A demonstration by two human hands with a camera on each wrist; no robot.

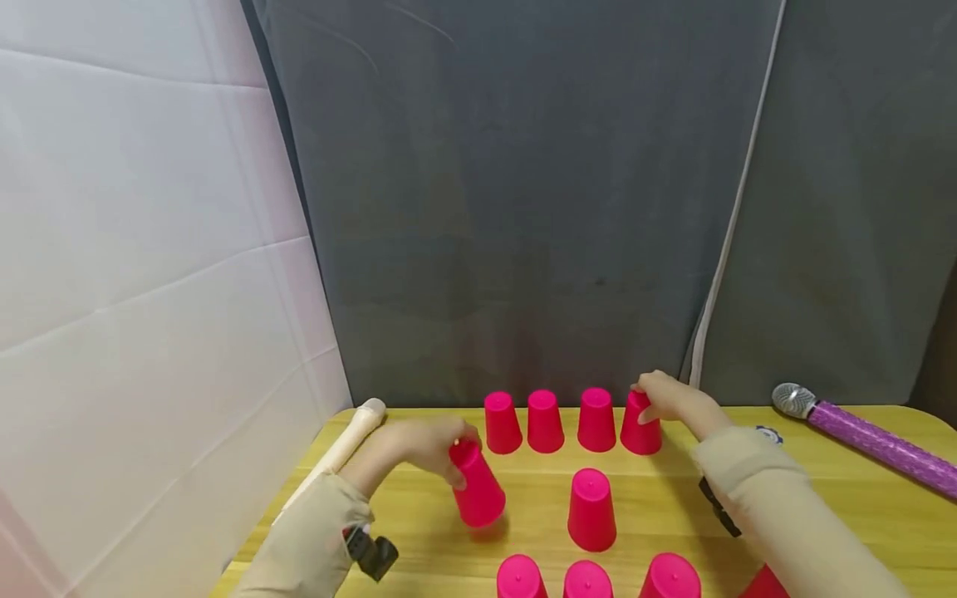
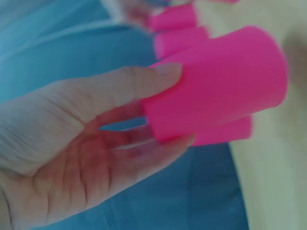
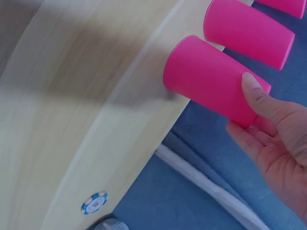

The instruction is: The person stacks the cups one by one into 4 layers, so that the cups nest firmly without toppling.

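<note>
Both hands placing cups. Left hand (image 1: 419,448) grips tilted cup (image 1: 476,494) near-left of the far row (image 1: 544,421). Right hand (image 1: 673,401) grips end cup (image 1: 640,425), row's right. Next, likely: seat both flat on table (image 1: 822,490).

Two long sleeves of beige cloth are worn, the left sleeve (image 1: 302,544) and the right sleeve (image 1: 785,523). Both hands are bare: no gloves and no rings are seen on the left hand (image 1: 422,448) or the right hand (image 1: 673,400). A small black device (image 1: 371,552) is strapped under the left sleeve, near its cuff. A black strap (image 1: 719,507) is seen on the inner side of the right sleeve.
</note>
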